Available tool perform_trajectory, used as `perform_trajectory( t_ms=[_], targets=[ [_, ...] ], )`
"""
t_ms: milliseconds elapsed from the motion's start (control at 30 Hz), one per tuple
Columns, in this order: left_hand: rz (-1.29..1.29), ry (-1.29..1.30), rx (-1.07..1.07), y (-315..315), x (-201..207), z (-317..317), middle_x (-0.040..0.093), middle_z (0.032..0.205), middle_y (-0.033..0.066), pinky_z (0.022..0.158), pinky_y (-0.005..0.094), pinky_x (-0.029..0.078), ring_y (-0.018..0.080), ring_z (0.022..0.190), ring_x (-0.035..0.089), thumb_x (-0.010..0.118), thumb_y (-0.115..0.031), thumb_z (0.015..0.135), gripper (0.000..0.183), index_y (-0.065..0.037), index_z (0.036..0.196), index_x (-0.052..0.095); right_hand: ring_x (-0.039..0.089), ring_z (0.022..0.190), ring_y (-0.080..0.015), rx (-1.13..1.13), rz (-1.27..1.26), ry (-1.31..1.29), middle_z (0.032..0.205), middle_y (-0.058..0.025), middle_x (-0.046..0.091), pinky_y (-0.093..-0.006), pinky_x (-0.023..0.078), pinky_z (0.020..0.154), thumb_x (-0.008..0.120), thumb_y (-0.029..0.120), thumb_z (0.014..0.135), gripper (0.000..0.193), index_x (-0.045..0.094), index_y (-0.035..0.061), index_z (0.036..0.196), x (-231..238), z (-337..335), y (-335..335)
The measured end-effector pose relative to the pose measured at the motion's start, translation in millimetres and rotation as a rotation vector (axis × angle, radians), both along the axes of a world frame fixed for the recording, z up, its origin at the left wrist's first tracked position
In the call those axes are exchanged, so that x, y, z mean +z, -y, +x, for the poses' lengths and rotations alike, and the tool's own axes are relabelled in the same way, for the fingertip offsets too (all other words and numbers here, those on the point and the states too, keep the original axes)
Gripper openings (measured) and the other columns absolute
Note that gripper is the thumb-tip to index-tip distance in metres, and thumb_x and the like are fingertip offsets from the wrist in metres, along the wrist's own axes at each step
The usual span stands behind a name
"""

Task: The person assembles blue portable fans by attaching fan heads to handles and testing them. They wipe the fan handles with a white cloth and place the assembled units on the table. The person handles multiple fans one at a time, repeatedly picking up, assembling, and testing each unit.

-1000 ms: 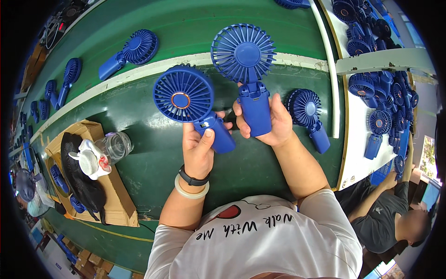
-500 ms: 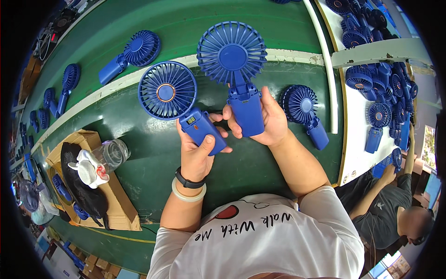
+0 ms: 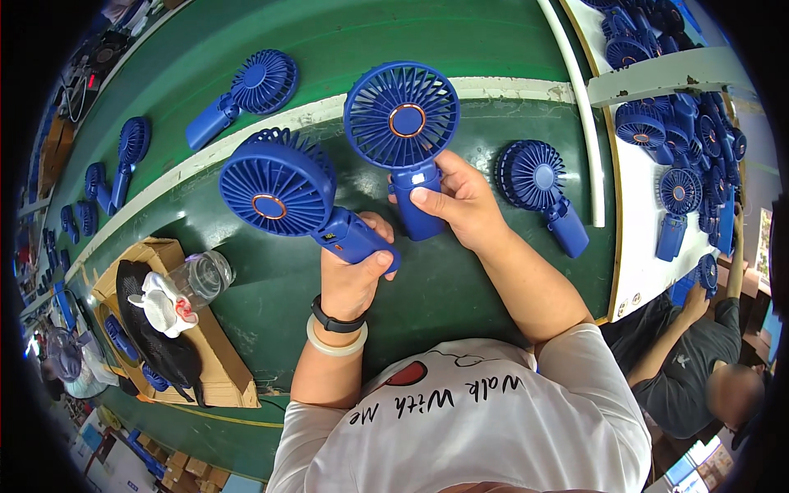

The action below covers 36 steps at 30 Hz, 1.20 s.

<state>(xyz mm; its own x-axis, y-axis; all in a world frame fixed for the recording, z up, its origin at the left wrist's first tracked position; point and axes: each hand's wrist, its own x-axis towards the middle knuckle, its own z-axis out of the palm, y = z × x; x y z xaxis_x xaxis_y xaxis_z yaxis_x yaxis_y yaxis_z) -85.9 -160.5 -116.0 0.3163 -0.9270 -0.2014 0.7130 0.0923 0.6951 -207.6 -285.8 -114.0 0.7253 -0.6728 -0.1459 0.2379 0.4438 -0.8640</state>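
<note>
My left hand (image 3: 355, 267) is closed around the handle of a blue handheld fan (image 3: 279, 191), its round head tilted with the copper-ringed hub toward me. A small display shows on that handle near the hinge. In my right hand (image 3: 464, 201) is a second blue handheld fan (image 3: 401, 117), held upright by its handle, its copper-ringed front facing me and my thumb on the handle. The two fans are apart, above the green work surface. Another blue fan (image 3: 538, 177) lies on the surface to the right of my right hand.
Beyond a white strip, a blue fan (image 3: 261, 82) lies on the green belt (image 3: 353, 41), with several more at far left. A cardboard box (image 3: 234, 374) holds a black mesh item and clear jar (image 3: 207, 275). At right are a white pipe (image 3: 579, 107), a white table (image 3: 637, 197) with many fans, and a co-worker (image 3: 686, 370).
The right-hand fan has turned from its back to its copper-ringed front. The left-hand fan has tilted and moved left and down. The fan on the belt has shifted slightly right.
</note>
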Motion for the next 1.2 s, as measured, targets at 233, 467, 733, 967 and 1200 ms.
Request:
perform_trajectory(
  t_ms=[233,467,733,967,1200],
  targets=[
    [0.01,-0.059,-0.08,-1.8,-1.4,4.0,0.053,0.093,0.0085,0.048,0.0233,0.046,0.0188,0.085,0.053,0.078,-0.02,0.071,0.05,-0.005,0.109,0.048,0.06,0.088,-0.0122,-0.065,0.045,0.017,0.098,-0.0067,0.062,-0.0271,0.049,0.079,0.062,0.005,0.083,0.041,0.046,-0.0005,0.12,1.0,3.4,0.7],
    [-0.033,-0.067,-0.093,-1.9,-3.3,5.0,0.049,0.092,0.0056,0.05,0.022,0.045,0.0176,0.087,0.047,0.072,-0.016,0.077,0.043,-0.007,0.111,0.046,0.06,0.097,-0.02,-0.024,0.051,-0.025,0.106,-0.0134,0.061,-0.0337,0.046,0.089,0.065,0.007,0.079,0.041,0.049,-0.0016,0.116,3.9,-1.0,4.9],
    [-0.016,-0.107,-0.088,-0.5,-1.3,4.3,0.05,0.09,0.0072,0.049,0.0237,0.046,0.0201,0.086,0.051,0.071,-0.008,0.074,0.04,-0.008,0.106,0.047,0.059,0.099,-0.0185,-0.08,0.049,-0.004,0.107,-0.0125,0.061,-0.032,0.045,0.089,0.065,0.006,0.078,0.042,0.049,-0.0012,0.117,1.8,2.7,3.1],
    [-0.087,-0.084,-0.083,-0.8,-8.1,3.9,0.05,0.094,0.0075,0.073,0.0339,0.051,0.0215,0.093,0.051,0.07,-0.003,0.072,0.036,-0.01,0.098,0.047,0.057,0.089,-0.0072,-0.045,0.048,0.005,0.101,-0.0026,0.06,-0.0239,0.047,0.08,0.062,0.001,0.081,0.045,0.046,0.0005,0.122,3.2,1.7,6.3],
    [-0.125,-0.07,0.033,1.6,-1.6,3.7,0.044,0.116,0.0127,0.1,0.0489,0.036,0.0259,0.112,0.048,0.07,-0.008,0.069,0.056,-0.009,0.116,0.04,0.053,0.099,-0.011,-0.016,-0.078,-0.036,0.115,-0.006,0.052,-0.0272,0.046,0.084,0.065,0.009,0.081,0.053,0.041,0.0,0.128,-3.2,2.9,-2.8]
  ],
)
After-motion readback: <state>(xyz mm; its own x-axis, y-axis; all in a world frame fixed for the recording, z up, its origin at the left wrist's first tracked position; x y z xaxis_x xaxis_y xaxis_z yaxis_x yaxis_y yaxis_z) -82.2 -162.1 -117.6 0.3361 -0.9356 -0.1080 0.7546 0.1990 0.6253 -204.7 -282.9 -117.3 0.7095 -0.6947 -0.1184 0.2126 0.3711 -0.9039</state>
